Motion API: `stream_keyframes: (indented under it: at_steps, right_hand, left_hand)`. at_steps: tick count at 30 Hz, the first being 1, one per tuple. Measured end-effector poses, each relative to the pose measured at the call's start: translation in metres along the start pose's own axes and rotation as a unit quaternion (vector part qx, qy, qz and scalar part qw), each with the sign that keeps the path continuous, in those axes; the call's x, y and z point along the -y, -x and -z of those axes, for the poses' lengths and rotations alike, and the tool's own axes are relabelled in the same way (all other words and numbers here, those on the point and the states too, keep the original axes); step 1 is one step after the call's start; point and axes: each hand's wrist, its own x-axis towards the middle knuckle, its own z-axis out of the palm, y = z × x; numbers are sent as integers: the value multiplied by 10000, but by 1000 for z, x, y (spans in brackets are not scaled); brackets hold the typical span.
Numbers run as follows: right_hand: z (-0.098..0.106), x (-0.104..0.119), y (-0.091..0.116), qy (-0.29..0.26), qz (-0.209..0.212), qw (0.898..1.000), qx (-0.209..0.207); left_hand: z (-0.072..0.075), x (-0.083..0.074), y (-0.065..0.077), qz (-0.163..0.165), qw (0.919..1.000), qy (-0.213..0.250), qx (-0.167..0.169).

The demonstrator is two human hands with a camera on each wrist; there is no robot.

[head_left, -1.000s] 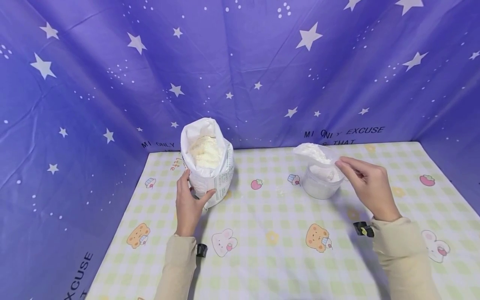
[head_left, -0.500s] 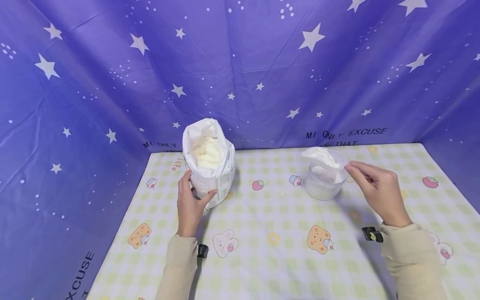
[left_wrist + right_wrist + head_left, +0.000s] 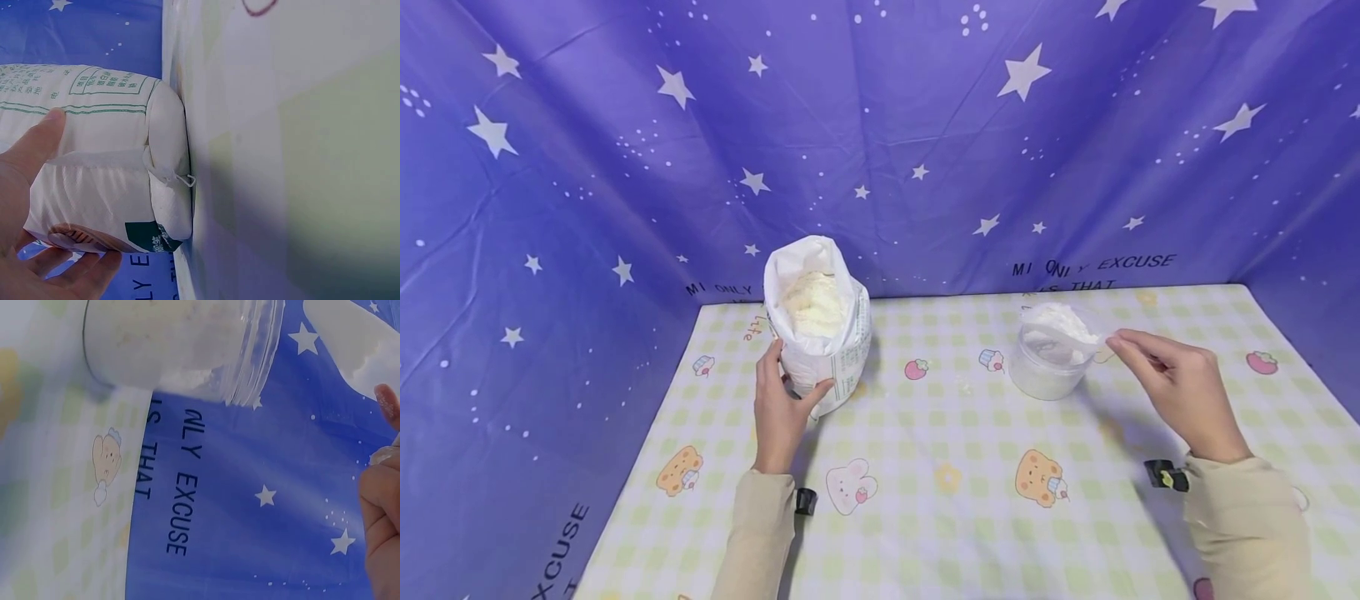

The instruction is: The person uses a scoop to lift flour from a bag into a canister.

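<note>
An upright white paper flour bag point(image 3: 842, 367), its top open on pale powder point(image 3: 814, 307), stands at the left of the table. My left hand point(image 3: 780, 417) holds its near lower side, thumb on the front face and fingers around the other side; in the left wrist view the thumb point(image 3: 47, 134) lies on the green-printed paper. At the right, my right hand point(image 3: 1180, 387) pinches the handle end of a translucent scoop point(image 3: 353, 344) heaped with white powder point(image 3: 1060, 318). The scoop is over the mouth of a clear round jar point(image 3: 1045, 383), which has white powder inside.
A checked tablecloth point(image 3: 947, 533) with cartoon prints covers the table. A little spilled powder point(image 3: 964, 383) lies left of the jar. A blue star-patterned curtain point(image 3: 880, 150) rises right behind the table's back edge and along both sides.
My right hand has moved right and slightly toward me, drawing the loaded scoop from the jar's left side to over its middle. The left hand and flour bag have stayed put.
</note>
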Motion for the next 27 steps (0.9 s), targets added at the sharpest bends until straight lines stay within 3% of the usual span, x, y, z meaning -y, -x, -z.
stream_keyframes:
  at_steps: [17,27]
  right_hand:
    - [14,-4,-4,537,216,9961,663]
    - [20,-6,-9,932,-42,9860,1380]
  left_hand:
    - [0,0,0,25,10000,-13,-21]
    - [-1,1,0,-13,10000,-63,-49]
